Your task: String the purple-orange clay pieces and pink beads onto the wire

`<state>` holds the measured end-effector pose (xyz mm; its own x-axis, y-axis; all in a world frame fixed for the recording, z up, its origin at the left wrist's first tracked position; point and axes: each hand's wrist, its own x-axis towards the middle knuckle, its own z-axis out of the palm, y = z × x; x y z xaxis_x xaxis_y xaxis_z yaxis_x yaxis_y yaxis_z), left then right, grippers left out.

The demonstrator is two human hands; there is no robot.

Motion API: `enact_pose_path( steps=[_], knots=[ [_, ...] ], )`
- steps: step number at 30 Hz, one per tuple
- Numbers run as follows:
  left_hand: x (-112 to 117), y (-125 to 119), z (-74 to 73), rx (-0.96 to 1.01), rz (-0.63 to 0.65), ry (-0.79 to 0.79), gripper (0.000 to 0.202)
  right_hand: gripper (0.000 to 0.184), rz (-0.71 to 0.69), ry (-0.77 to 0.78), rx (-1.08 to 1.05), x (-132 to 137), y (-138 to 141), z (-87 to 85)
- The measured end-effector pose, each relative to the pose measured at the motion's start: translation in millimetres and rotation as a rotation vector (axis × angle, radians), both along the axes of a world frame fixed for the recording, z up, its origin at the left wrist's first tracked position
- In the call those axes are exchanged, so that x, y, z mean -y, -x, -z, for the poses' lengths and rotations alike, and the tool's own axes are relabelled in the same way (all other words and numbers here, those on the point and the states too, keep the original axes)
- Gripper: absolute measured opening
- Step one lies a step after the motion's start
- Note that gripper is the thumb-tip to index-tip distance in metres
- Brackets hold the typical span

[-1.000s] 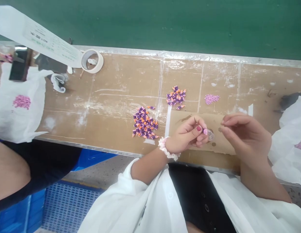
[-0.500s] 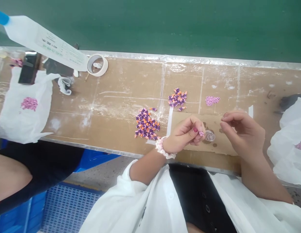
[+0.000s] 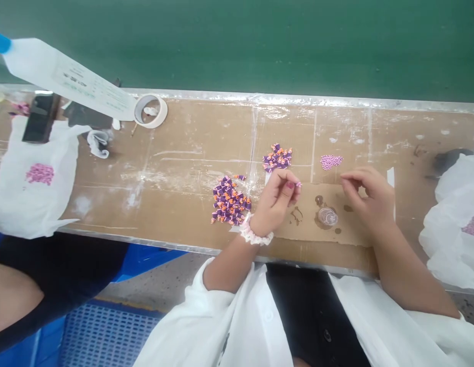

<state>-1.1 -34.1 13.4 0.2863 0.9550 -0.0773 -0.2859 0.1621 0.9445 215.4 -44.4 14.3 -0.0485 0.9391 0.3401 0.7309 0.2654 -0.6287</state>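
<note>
My left hand [image 3: 277, 199], with a frilly band at the wrist, pinches a small pink-and-purple piece [image 3: 298, 184] between thumb and forefinger. It is just below the smaller pile of purple-and-orange figures [image 3: 277, 157]. A larger pile of the same figures [image 3: 229, 200] lies left of this hand. My right hand [image 3: 369, 196] is raised over the right part of a cardboard sheet, thumb and forefinger closed together. Whatever may be between those fingertips is too small to make out. Between my hands stands a small clear dish [image 3: 328, 216] with wet spots around it. Tiny pink pieces [image 3: 331, 162] lie heaped above.
A white bottle [image 3: 70, 79] leans in at the upper left, beside a tape roll [image 3: 163, 116]. White plastic bags [image 3: 64, 188] with pink pieces lie at the left and at the far right. A phone [image 3: 40, 118] rests on the left bag. Another person's leg [image 3: 15, 290] is at lower left.
My left hand has moved up and left, away from the clear dish, still pinching the small piece. My right hand has shifted slightly up and left. The view has tilted a little.
</note>
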Motion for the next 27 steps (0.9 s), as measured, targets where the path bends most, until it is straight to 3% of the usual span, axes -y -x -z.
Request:
enact_pose_path(
  steps=[3,7,16,27],
  knots=[
    [11,-7,-6.6,0.053,0.047,-0.102,0.019,0.022,-0.057,-0.122,-0.178,16,17,-12.6],
    [19,-18,-11.9,0.096,0.088,-0.183,0.012,0.036,-0.163,-0.151,-0.293,32,33,-25.6],
    [24,-29,-18.3,0.086,0.149,-0.193,0.010,0.034,-0.135,-0.216,-0.153,36,32,-38.9],
    [25,-31,-20.7,0.081,0.173,-0.214,0.009,0.032,-0.146,-0.348,-0.063,39,28,-35.5]
  ],
)
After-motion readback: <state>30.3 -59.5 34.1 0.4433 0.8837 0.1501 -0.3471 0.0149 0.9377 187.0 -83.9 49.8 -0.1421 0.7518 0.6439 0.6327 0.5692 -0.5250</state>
